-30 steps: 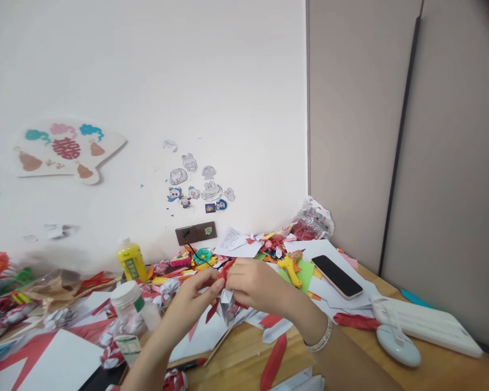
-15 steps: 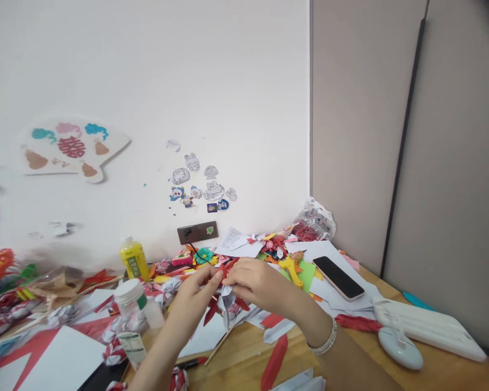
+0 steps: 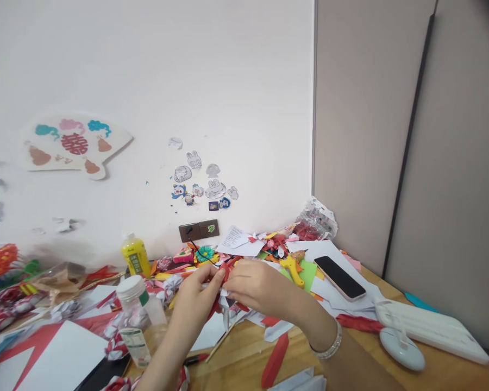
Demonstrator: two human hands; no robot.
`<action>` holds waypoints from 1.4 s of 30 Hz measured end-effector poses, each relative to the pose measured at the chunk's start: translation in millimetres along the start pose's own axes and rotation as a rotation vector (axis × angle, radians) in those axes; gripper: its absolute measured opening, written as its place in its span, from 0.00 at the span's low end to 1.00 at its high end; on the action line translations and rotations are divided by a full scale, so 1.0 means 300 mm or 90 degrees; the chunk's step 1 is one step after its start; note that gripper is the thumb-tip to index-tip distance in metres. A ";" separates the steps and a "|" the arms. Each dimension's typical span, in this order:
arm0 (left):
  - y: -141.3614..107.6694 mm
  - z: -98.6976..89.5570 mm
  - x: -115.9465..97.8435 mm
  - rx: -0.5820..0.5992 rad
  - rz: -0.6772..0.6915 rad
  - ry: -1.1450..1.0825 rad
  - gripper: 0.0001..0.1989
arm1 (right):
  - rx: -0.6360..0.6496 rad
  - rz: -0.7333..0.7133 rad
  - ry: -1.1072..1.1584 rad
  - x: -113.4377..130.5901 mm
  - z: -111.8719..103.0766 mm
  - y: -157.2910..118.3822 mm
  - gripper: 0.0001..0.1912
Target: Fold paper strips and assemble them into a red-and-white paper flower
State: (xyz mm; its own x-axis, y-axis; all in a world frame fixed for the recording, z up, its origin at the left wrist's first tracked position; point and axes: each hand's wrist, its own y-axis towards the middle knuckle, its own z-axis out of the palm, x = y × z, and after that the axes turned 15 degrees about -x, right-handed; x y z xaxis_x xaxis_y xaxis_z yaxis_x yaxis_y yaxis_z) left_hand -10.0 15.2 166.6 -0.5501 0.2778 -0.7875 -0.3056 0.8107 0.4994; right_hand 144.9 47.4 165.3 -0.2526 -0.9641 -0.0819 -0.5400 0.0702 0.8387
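My left hand [image 3: 198, 293] and my right hand [image 3: 257, 285] meet over the middle of the table, fingers pinched together on a red and white folded-paper flower [image 3: 225, 305]. Its pointed red pieces and a white piece show between and below my fingers, while much of it is hidden by them. A thin wooden stick [image 3: 220, 342] slants down from just under the flower; whether the two are joined I cannot tell. White paper [image 3: 206, 334] lies beneath my hands.
On the left stand a clear jar with a white lid [image 3: 131, 288] and a yellow bottle [image 3: 136, 255]. To the right are a yellow glue gun [image 3: 292, 270], a phone [image 3: 339, 277], a white mouse [image 3: 402, 347] and a white keyboard-like slab [image 3: 436, 328]. Paper scraps crowd the back.
The paper flower has turned or tipped between my fingers, so its lower red points show less. Both hands keep their pinch, and the view has shifted slightly.
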 end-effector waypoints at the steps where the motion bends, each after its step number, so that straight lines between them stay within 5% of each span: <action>1: 0.000 -0.001 -0.001 -0.005 0.011 0.007 0.16 | 0.010 0.007 0.013 -0.001 -0.006 -0.001 0.11; 7: 0.015 -0.005 0.012 -0.040 0.048 0.035 0.15 | 0.002 0.141 0.112 0.009 -0.019 -0.002 0.16; 19: 0.003 -0.002 0.020 0.055 -0.160 -0.180 0.16 | -0.037 0.141 0.141 -0.039 -0.037 -0.018 0.14; 25: -0.013 -0.003 -0.015 0.054 -0.173 -0.169 0.15 | -0.021 0.098 0.124 -0.044 -0.014 -0.019 0.07; 42: -0.021 0.001 -0.020 0.142 -0.205 -0.265 0.17 | -0.027 0.116 0.251 -0.050 -0.012 -0.030 0.10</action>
State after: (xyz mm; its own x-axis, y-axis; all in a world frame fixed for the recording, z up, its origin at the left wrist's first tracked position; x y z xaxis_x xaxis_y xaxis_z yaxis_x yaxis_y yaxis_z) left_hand -4.7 8.5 168.0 -0.0892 0.1412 -0.9860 -0.2110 0.9648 0.1573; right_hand 156.3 60.4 160.9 -0.0106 -0.9615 0.2746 -0.4797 0.2459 0.8423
